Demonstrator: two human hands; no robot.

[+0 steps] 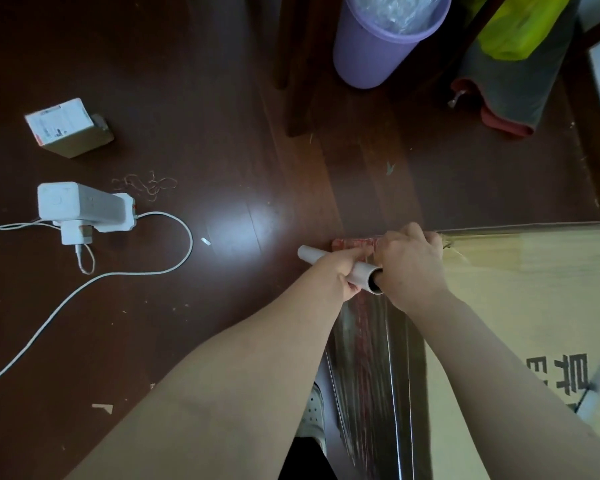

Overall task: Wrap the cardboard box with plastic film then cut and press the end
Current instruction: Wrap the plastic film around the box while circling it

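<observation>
Both hands hold a film roll (313,254) against the corner of the cardboard box (534,292).
At centre, the left hand (343,271) wraps round the white tube and the right hand (409,268) curls over its open end. Glossy plastic film (371,358) runs toward 6 o'clock beside the tan box, at 3 to 5 o'clock, whose black print is only partly legible. At 12 o'clock, a lilac bin (371,53) holds crumpled clear plastic.

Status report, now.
Left hand, right hand grip film roll at cardboard box corner. Film stretched along box side, not yet cut. Nothing blocks the roll.
</observation>
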